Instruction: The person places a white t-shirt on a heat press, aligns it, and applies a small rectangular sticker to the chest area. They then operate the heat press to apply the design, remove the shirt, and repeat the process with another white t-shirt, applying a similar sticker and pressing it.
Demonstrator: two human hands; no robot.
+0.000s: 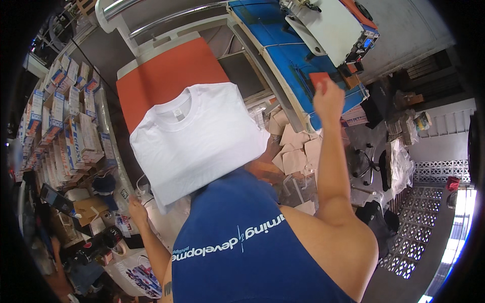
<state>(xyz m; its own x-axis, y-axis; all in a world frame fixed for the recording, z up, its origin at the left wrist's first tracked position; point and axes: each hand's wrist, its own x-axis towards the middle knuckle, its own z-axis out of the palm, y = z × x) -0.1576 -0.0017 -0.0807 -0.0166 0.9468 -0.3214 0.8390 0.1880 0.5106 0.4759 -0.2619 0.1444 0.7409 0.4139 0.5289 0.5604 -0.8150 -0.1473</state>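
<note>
A folded white T-shirt [197, 136] lies collar-up at the front of an orange pad [166, 65], overhanging it toward my body. My right hand [328, 101] reaches over the blue padded board [280, 55] with its fingers closed on a small red flat piece [319, 76], which is beside the lower corner of a white machine [328, 25]. My left hand [137, 211] is low at the left, just outside the shirt's lower left corner, open with loosely curved fingers and nothing visible in it.
Stacked cardboard boxes [60, 121] line the left, above a cluttered surface with an open carton [88, 209]. Scattered tan sheets [295, 151] lie below the blue board. A wheeled chair [369, 161], plastic bundles [399, 166] and a perforated block wall [409, 232] are at the right.
</note>
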